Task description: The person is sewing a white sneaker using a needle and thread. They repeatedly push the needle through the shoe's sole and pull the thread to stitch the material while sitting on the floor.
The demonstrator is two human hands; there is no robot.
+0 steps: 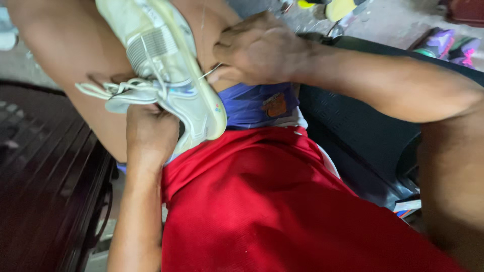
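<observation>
Mid-stitch on the white sneaker (166, 70) — it's wedged between the knees, left hand (148, 133) closed around it from below, right hand (259, 53) fisted, pinching a needle (210, 72) at the sole edge. Looks like pulling thread through needs steady tension.

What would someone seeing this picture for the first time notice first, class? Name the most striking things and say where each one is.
The eye lands first on the white sneaker at top centre, gripped from below by the left hand, its laces dangling to the left. Just right of it, the right hand pinches a thin needle touching the shoe's edge. Below, the bright red shirt fills the lower middle of the view.
</observation>
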